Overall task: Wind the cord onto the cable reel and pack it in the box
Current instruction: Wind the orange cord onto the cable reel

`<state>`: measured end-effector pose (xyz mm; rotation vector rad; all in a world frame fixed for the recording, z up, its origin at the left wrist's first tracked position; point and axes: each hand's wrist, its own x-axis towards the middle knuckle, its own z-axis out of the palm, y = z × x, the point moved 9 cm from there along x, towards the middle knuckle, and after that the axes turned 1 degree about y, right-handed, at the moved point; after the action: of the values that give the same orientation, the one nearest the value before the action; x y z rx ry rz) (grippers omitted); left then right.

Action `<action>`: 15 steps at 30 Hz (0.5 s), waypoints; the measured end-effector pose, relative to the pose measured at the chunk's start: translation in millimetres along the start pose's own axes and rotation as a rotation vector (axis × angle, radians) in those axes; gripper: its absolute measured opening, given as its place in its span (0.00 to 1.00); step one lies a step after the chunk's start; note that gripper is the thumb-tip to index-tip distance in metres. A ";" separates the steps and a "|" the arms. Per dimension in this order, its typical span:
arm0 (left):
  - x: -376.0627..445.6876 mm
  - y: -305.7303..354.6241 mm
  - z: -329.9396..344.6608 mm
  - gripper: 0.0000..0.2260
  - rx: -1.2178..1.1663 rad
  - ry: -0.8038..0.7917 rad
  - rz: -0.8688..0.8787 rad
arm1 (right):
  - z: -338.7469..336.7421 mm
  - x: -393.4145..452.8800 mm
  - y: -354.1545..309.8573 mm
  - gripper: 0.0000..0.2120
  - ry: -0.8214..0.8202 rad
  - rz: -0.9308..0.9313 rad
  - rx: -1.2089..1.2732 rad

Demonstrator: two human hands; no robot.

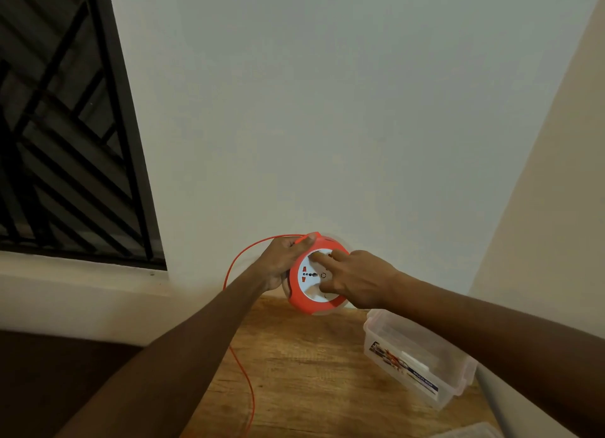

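Mid-winding: left hand (282, 260) gripping cable reel (316, 274), right hand (355, 279) fingers extended on its face (cord (244, 377) trailing below reel over counter (304, 372)); next, more turns before box (417, 360).

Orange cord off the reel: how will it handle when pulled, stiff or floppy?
The orange cord is thin and arcs in loose curves from the cable reel to the table, so probably floppy, light, and apt to snag or drag.
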<state>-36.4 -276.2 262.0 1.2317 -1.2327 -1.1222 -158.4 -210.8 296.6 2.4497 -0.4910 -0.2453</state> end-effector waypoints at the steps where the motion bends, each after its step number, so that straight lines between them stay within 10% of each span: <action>1: 0.6 0.5 -0.6 0.09 -0.001 0.001 0.004 | 1.1 -0.9 2.0 0.30 -0.005 0.019 0.008; 15: 8.0 -1.0 11.3 0.17 0.070 -0.018 0.012 | 16.2 6.0 -7.9 0.32 -0.136 0.019 -0.073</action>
<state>-47.3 -284.7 260.8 1.2672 -1.3008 -1.0916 -155.3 -216.2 278.7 2.3666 -0.5538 -0.4166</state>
